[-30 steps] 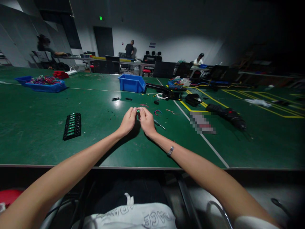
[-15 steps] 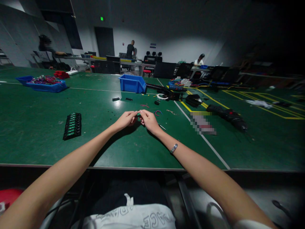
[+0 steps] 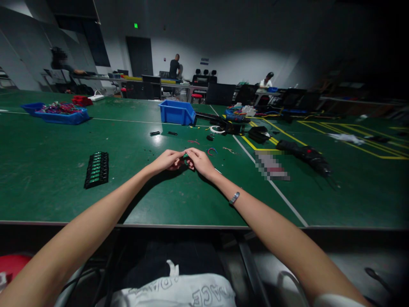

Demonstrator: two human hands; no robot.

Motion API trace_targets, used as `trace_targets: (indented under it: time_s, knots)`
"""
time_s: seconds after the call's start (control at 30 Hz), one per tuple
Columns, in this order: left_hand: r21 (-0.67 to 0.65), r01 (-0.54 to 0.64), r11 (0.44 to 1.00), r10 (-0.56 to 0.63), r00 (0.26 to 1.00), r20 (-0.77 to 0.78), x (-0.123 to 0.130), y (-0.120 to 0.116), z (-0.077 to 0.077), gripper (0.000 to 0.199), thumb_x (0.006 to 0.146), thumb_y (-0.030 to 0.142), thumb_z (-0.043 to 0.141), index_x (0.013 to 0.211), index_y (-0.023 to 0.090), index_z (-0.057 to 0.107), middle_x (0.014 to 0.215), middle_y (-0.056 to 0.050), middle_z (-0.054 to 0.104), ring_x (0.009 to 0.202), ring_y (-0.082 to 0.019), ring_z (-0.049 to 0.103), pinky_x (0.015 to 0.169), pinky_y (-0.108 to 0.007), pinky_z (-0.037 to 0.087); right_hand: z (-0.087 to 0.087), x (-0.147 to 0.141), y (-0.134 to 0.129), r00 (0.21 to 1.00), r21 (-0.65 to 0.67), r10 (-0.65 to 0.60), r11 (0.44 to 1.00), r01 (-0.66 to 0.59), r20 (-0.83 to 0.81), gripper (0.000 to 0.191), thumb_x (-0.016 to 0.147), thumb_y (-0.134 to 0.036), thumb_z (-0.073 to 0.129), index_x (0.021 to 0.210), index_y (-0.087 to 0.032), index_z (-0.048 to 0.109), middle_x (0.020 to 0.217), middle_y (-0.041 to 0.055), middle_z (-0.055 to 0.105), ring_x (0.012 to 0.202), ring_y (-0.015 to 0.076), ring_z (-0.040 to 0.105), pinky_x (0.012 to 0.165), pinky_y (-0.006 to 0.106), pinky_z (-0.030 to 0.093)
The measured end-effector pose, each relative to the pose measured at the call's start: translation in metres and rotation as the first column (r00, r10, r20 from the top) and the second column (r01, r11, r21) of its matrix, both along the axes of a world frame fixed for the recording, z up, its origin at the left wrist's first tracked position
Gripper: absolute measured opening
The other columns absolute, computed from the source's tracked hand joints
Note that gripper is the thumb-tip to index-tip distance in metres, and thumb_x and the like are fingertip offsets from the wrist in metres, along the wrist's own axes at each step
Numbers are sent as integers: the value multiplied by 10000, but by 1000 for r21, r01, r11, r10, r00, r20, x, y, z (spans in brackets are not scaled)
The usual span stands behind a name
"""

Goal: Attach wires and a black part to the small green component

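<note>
Arms stretched forward over green table (image 3: 185, 209), forearms angling inward, wrist band (image 3: 234, 198) on right. Left hand (image 3: 169, 160) and right hand (image 3: 199, 162) meet on near side of blue bin (image 3: 177, 113), fingers curled, narrow pinch on small green part (image 3: 185, 156) between them, partly hidden. Black-and-green strip row (image 3: 96, 169) lies left of bin, nearer the person.

We see a lit green sign (image 3: 136, 26) above a dark door (image 3: 138, 55) at the upper left of the frame. Just left of upper centre we spot a standing person (image 3: 174, 68), with a red stool (image 3: 197, 96) lower right of them.
</note>
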State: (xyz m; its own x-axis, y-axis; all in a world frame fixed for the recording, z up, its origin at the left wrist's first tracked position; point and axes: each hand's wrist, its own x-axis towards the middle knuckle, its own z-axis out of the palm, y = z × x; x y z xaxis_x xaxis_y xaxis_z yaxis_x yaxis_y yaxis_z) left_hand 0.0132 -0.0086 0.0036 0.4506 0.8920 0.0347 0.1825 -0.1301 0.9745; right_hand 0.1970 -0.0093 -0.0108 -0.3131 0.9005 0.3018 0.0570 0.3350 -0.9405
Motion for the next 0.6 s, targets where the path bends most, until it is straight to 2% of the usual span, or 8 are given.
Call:
trace_targets:
  time_s: [0.23, 0.37, 0.5, 0.6]
  knots:
    - [-153, 121, 981, -115, 992, 52, -6, -1, 5, 460, 847, 534, 585, 742, 95, 675, 579, -70, 592, 394, -72, 400, 374, -210, 191, 8, -1, -5, 997, -97, 71, 993, -73, -25, 270, 896, -424, 575, 1040, -204, 638, 549, -54, 504, 430, 100, 447, 386, 210, 343]
    - [-264, 255, 930, -228, 965, 126, -11, -7, 10, 403, 858, 470, 599, 825, 80, 692, 600, -70, 603, 384, -68, 408, 368, -209, 204, 13, 0, -10, 990, -123, 144, 982, -142, 6, 284, 908, -410, 558, 1099, -211, 629, 557, -55, 490, 445, 94, 432, 405, 203, 334]
    - [-295, 366, 883, -330, 929, 165, -13, -9, 13, 394, 870, 446, 600, 839, 59, 667, 575, -57, 594, 374, -72, 430, 361, -203, 276, 18, 3, -15, 976, -178, 215, 962, -210, 13, 308, 902, -397, 572, 1145, -210, 604, 578, -52, 488, 456, 85, 413, 419, 192, 322]
    - [-313, 418, 852, -384, 908, 168, -14, -9, 13, 384, 879, 437, 589, 843, 59, 646, 518, -30, 562, 349, -73, 418, 350, -192, 285, 21, 4, -17, 968, -214, 251, 946, -245, -1, 326, 889, -386, 593, 1164, -211, 590, 595, -48, 485, 469, 82, 412, 428, 186, 317]
